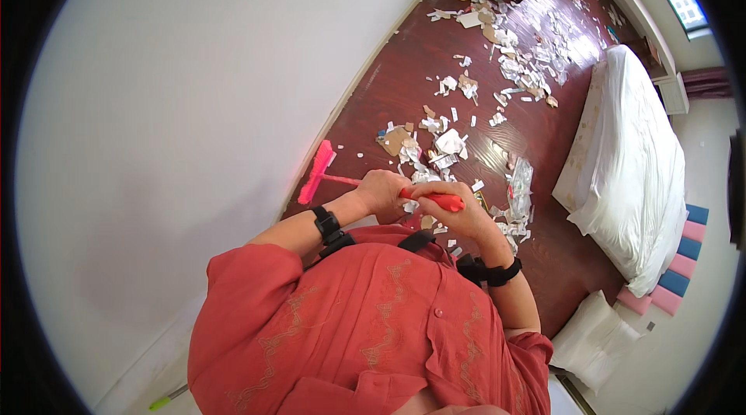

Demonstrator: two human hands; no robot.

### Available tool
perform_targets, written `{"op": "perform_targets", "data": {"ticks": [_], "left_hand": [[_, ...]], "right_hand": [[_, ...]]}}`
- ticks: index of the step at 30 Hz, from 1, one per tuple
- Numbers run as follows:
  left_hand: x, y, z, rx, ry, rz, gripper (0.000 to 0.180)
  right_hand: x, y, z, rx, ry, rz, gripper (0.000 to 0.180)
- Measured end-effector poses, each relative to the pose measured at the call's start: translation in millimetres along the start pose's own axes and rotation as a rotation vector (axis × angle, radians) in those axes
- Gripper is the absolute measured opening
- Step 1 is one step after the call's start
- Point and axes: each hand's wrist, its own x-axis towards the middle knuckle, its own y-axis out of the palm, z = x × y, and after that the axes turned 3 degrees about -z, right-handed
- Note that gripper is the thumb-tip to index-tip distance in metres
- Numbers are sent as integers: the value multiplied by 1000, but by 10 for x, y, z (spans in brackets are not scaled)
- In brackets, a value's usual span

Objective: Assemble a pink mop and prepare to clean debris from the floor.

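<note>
Sweeping: the person is standing by the wall [194, 104] and working a pink broom [318, 172] over the dark wooden floor [404, 73].
Left hand: the left hand [378, 196] is wrapping closed around the red handle [443, 201], lower down the shaft.
Right hand: the right hand [451, 209] is clamping shut on the same handle, just beside the left, near the top end.
Broom head: it is resting on the floor close to the wall, left of the nearest scraps.
Litter: torn paper and cardboard scraps [435, 147] are lying in a trail from near the hands to the far corner [521, 50].
Nearby: a white bed [633, 158] is standing to the right, with a pillow [594, 337] on the floor.
Step, as I judge it: gathering the near scraps is just getting going.
Next move: it seems to call for drawing the head through the scraps into one pile.
</note>
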Motion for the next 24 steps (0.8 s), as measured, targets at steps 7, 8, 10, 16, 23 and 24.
{"op": "perform_targets", "data": {"ticks": [7, 8, 10, 16, 23, 24], "left_hand": [[633, 598, -503, 29, 124, -60, 16], [767, 654, -624, 11, 157, -64, 14], [1019, 717, -854, 13, 218, -52, 12], [1433, 726, -1320, 72, 297, 94, 14], [1631, 303, -1288, 135, 355, 47, 16], [1674, 297, -1100, 134, 356, 46, 16]], "right_hand": [[-737, -478, -185, -141, -36, -302, 15], [-871, -543, -164, -200, -18, -373, 16], [-1083, -659, -54, -265, -85, -436, 16], [-1505, -739, 199, -410, -200, -576, 12], [-1329, -985, 49, -271, -283, -567, 14], [-1192, -1004, 22, -272, -282, -567, 14]]}}
